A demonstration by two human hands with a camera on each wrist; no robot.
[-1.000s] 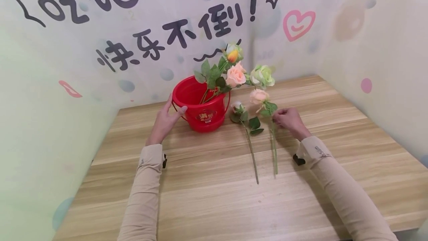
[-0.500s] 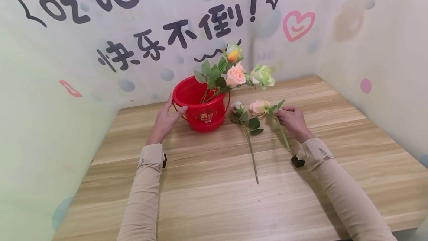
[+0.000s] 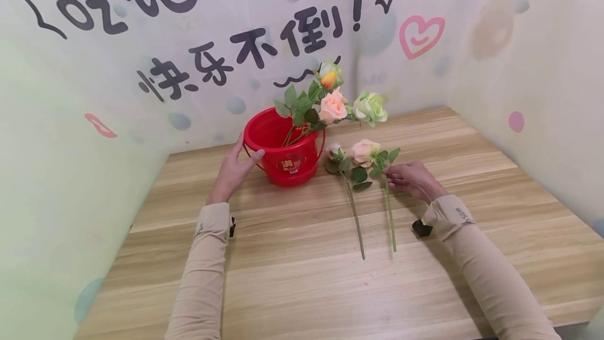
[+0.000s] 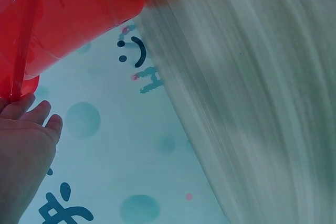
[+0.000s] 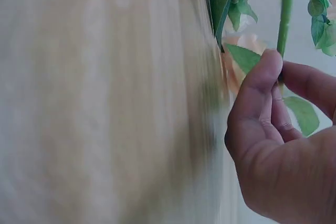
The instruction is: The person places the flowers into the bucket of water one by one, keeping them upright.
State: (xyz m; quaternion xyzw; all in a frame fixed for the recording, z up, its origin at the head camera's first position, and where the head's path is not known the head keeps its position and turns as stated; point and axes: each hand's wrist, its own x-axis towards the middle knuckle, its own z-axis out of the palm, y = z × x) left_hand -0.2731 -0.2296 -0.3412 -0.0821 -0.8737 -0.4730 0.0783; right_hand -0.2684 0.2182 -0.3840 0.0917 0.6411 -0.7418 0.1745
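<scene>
A red bucket [image 3: 289, 164] stands on the table, steadied by my left hand [image 3: 233, 172]. That hand holds its left side at the rim, thumb toward the front; the left wrist view shows its fingers beside the bucket's handle [image 4: 25, 40]. My right hand [image 3: 412, 180] pinches the green stem [image 5: 285, 19] of a pale pink rose [image 3: 365, 152] between thumb and forefinger, just below the leaves, low over the table. A white rose [image 3: 336, 152] with a long stem lies to its left. Several roses lean out of the bucket, among them a peach one [image 3: 333, 106].
A pale green rose [image 3: 370, 108] sticks out past the bucket's right side. Printed walls border the wooden table [image 3: 302, 287] at the back, left and right. A black strap [image 3: 421, 228] shows under the right cuff.
The pink rose's stem was picked up and tilted half a second ago; now it points toward the front again. My right hand turned with it. The left hand and bucket stayed put.
</scene>
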